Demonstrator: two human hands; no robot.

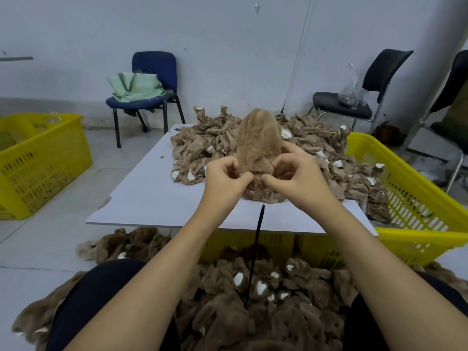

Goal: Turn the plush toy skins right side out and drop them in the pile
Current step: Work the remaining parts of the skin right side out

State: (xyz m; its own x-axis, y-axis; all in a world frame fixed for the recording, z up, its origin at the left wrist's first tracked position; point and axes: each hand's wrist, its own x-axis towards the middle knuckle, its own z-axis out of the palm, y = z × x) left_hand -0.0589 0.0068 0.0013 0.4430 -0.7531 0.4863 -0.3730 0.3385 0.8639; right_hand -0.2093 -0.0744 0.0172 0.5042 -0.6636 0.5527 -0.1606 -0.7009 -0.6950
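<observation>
A light brown plush toy skin (pixel 258 140) stands upright above the white table (pixel 152 193), its furry side showing on top. My left hand (pixel 225 178) grips its lower left edge and my right hand (pixel 293 178) pinches its lower right edge, thumbs nearly meeting. Behind them a heap of inside-out skins (pixel 222 138) with white patches covers the table's far and right side. A pile of furry, right-side-out skins (pixel 278 300) lies on the floor between my knees. A thin black rod (pixel 255 252) rises from that pile toward the table edge.
Yellow crates stand at the left (pixel 38 163), at the right (pixel 410 183) and under the table. A blue chair (pixel 152 79) with a green bag is behind the table, a black chair (pixel 367 97) with a plastic bag at the back right.
</observation>
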